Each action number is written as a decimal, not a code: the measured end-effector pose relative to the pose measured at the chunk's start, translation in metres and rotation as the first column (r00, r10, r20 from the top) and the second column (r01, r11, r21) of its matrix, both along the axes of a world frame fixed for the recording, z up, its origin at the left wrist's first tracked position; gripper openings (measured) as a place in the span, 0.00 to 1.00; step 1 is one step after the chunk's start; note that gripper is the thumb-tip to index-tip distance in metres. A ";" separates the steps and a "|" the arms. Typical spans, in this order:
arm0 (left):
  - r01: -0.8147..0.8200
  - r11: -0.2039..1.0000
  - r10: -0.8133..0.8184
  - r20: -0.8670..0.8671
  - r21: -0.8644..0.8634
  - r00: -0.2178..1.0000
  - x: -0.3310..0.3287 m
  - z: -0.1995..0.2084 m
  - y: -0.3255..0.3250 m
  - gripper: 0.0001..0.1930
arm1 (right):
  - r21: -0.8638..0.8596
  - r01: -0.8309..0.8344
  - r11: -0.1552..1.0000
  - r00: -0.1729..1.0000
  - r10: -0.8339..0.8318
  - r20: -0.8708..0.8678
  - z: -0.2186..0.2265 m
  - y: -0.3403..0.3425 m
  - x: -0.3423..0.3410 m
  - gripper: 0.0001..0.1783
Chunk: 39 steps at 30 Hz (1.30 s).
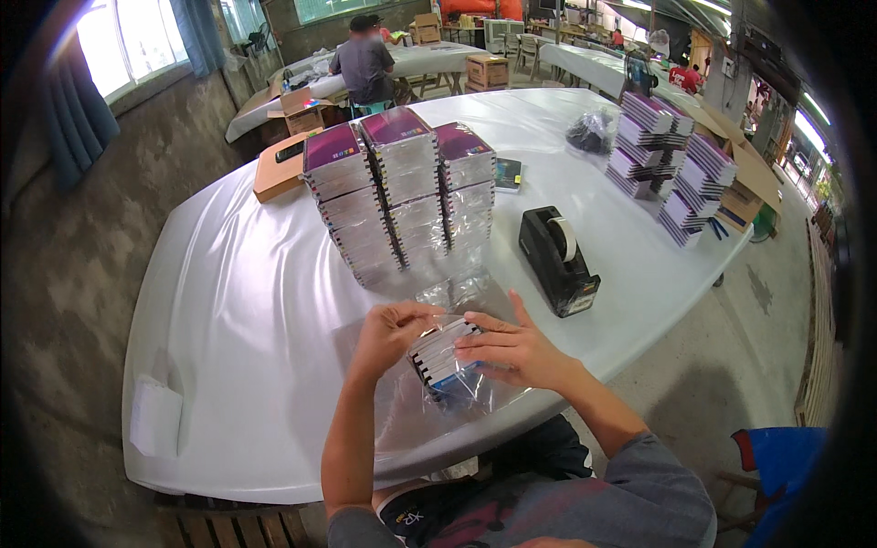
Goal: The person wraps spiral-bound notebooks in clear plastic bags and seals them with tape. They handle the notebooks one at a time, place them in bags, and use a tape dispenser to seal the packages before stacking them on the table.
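Clear, slippery film bag wraps a small, stiff stack of booklets at the tabletop's near edge, both hands—left hand, right hand—clamped on its firm sides, likely light.

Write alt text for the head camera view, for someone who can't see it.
Two hands, left and right, hold a small stack of boxes inside a clear bag at a white table. Behind stand taller box stacks and a black tape dispenser.
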<state>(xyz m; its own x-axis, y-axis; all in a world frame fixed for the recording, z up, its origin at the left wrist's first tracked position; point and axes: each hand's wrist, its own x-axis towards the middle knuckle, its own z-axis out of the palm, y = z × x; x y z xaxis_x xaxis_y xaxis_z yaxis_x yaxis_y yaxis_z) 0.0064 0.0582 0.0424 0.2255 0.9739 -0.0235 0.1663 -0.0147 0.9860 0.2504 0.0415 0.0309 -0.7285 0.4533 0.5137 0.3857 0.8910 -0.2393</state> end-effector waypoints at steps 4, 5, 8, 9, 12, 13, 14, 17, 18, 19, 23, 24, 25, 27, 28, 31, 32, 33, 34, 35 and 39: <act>-0.112 0.992 0.110 0.047 0.062 0.993 -0.005 0.014 0.003 0.06 | -0.009 -0.007 1.000 1.000 0.006 -0.007 0.000 0.000 -0.002 0.22; -0.155 0.983 0.150 0.053 0.094 0.987 -0.004 0.017 0.002 0.06 | -0.008 -0.004 1.000 1.000 0.004 -0.009 -0.001 0.000 -0.002 0.22; -0.565 0.618 0.531 0.240 0.546 0.813 0.012 0.029 -0.007 0.06 | 0.009 0.015 1.000 1.000 -0.015 0.011 -0.002 -0.001 0.000 0.22; -0.464 0.540 0.497 0.179 0.702 0.849 0.010 0.035 -0.016 0.11 | 0.000 0.019 1.000 1.000 -0.019 0.007 -0.003 -0.002 0.004 0.23; 0.155 0.465 0.322 -0.329 0.872 0.888 -0.003 0.027 -0.046 0.22 | 0.005 0.009 1.000 0.999 -0.009 0.037 -0.001 -0.003 0.005 0.25; 0.334 0.509 0.267 -0.514 0.793 0.815 0.000 0.024 -0.056 0.25 | -0.021 0.009 1.000 0.999 -0.008 0.032 -0.001 -0.005 0.004 0.26; 0.355 0.572 0.266 -0.577 0.740 0.772 0.000 0.016 -0.064 0.26 | -0.044 -0.005 0.999 1.000 0.005 0.019 -0.002 -0.005 0.000 0.28; 0.374 0.700 0.223 -0.683 0.608 0.695 -0.001 0.000 -0.074 0.28 | -0.232 -0.086 0.969 0.996 0.088 -0.001 0.004 -0.004 0.002 0.33; 0.367 0.714 0.198 -0.675 0.596 0.711 0.000 0.001 -0.076 0.29 | -0.354 -0.124 0.927 0.992 0.110 -0.059 0.012 -0.007 0.006 0.33; 0.357 0.730 0.177 -0.666 0.583 0.725 0.000 0.001 -0.075 0.30 | -0.466 -0.172 0.868 0.984 0.129 -0.122 0.017 -0.006 0.011 0.34; 0.387 0.763 0.152 -0.726 0.517 0.671 0.000 0.009 -0.077 0.34 | -0.417 0.240 0.877 0.896 -0.366 -0.253 0.029 0.011 0.079 0.32; 0.383 0.775 0.153 -0.737 0.503 0.658 0.000 0.010 -0.078 0.35 | -0.445 0.430 0.785 0.795 -0.563 -0.225 0.023 0.019 0.097 0.31; 0.378 0.787 0.152 -0.746 0.488 0.648 0.000 0.009 -0.078 0.36 | -0.397 0.666 0.631 0.655 -0.750 -0.094 0.014 0.026 0.111 0.30; 0.376 0.797 0.143 -0.753 0.472 0.642 0.001 0.009 -0.078 0.37 | -0.413 0.828 0.381 0.452 -0.888 0.088 -0.008 0.037 0.141 0.30; 0.375 0.800 0.143 -0.756 0.468 0.639 0.002 0.010 -0.078 0.38 | -0.514 0.792 0.329 0.461 -0.874 0.152 -0.022 0.046 0.155 0.30; 0.361 0.801 0.173 -0.763 0.477 0.623 0.001 0.009 -0.078 0.38 | -0.779 0.566 0.270 0.540 -0.836 0.103 -0.028 0.055 0.152 0.29; 0.362 0.800 0.181 -0.768 0.478 0.614 0.000 0.008 -0.079 0.38 | -0.850 0.457 0.260 0.557 -0.829 0.046 -0.029 0.054 0.148 0.28; 0.362 0.806 0.177 -0.775 0.468 0.607 -0.001 0.008 -0.079 0.38 | -0.898 0.391 0.203 0.542 -0.839 0.047 -0.026 0.055 0.145 0.26; 0.363 0.812 0.172 -0.781 0.457 0.601 -0.001 0.009 -0.080 0.38 | -0.937 0.320 0.144 0.527 -0.848 0.049 -0.023 0.058 0.144 0.25; 0.367 0.814 0.167 -0.786 0.451 0.596 0.000 0.010 -0.080 0.38 | -0.965 0.247 0.087 0.507 -0.860 0.052 -0.019 0.059 0.144 0.23; 0.359 0.789 0.193 -0.757 0.498 0.624 0.003 0.010 -0.081 0.37 | -0.915 0.295 0.275 0.567 -0.821 -0.064 -0.038 0.071 0.158 0.17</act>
